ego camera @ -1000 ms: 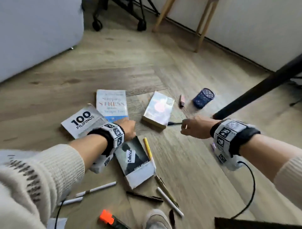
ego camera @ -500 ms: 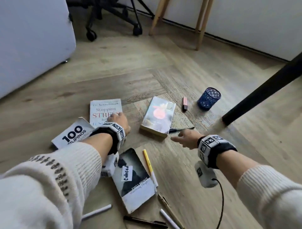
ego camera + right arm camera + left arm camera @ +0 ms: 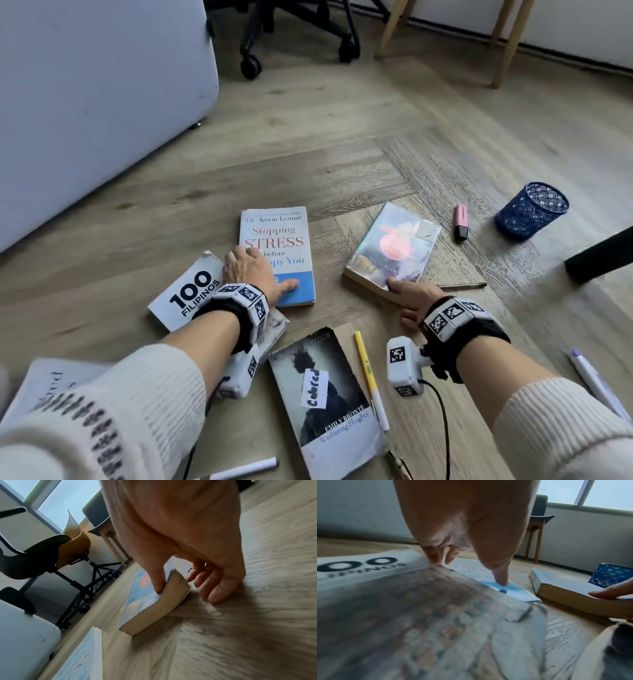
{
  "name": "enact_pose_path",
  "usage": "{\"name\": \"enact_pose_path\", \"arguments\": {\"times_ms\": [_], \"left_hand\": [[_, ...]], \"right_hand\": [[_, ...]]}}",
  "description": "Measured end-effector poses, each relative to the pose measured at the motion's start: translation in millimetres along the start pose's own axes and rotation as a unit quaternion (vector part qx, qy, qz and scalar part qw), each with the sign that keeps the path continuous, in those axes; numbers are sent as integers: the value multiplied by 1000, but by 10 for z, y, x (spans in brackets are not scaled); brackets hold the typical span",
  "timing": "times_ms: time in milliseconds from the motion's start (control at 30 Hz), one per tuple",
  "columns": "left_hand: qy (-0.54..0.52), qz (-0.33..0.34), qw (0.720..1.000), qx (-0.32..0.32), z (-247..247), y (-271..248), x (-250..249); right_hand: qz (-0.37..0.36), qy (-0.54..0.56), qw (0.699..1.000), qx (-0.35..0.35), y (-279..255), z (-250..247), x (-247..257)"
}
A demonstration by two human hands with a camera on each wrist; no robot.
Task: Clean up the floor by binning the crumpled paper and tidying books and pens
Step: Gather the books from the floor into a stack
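Observation:
My left hand (image 3: 260,270) (image 3: 471,534) rests on the white-and-blue "Stopping Stress" book (image 3: 274,236) (image 3: 471,566), thumb on its blue band and fingertips at its left edge beside the "100 Filipinos" book (image 3: 185,291). With my right hand (image 3: 402,301) (image 3: 188,547) I pinch the near corner of the pastel-covered book (image 3: 394,246) (image 3: 145,601), thumb on the cover and fingers at the edge against the floor. A dark Brontë paperback (image 3: 329,394) and a yellow pen (image 3: 368,370) lie nearer to me. A black pen (image 3: 462,285), a pink highlighter (image 3: 461,222) and a blue mesh pen cup (image 3: 531,210) are at the right.
A pale cabinet (image 3: 85,102) fills the back left, with an office chair base (image 3: 294,41) and wooden legs (image 3: 503,44) behind. A black table leg (image 3: 599,260) crosses at the right. More pens (image 3: 596,380) (image 3: 246,469) and a printed sheet (image 3: 44,383) lie near me.
My left hand has slid forward onto the Stress book. My right hand has moved from above the black pen down to the pastel book's corner and taken hold of it.

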State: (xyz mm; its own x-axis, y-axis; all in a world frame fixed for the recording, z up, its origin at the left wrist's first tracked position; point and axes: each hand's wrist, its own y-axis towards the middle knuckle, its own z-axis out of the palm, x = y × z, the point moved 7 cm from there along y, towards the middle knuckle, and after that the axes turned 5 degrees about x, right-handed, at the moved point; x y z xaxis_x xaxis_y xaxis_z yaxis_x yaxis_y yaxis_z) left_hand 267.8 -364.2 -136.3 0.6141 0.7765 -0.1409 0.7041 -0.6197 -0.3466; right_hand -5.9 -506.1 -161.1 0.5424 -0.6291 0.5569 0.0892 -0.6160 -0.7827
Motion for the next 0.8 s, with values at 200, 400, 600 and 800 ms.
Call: {"name": "enact_pose_path", "arguments": {"times_ms": [200,400,600,800], "left_hand": [[-12,-62,998,26,61,135,35],[-129,-151,976,92,40,207,141],[-262,-30,946,189,376,-66,-347],[-458,5,885,87,-92,-188,-650]], "right_hand": [[-13,101,995,17,107,-2,-44],[-12,108,988,105,-124,-100,-27],[-141,168,973,74,-344,-348,222],[-210,203,940,176,-826,-435,280]]}}
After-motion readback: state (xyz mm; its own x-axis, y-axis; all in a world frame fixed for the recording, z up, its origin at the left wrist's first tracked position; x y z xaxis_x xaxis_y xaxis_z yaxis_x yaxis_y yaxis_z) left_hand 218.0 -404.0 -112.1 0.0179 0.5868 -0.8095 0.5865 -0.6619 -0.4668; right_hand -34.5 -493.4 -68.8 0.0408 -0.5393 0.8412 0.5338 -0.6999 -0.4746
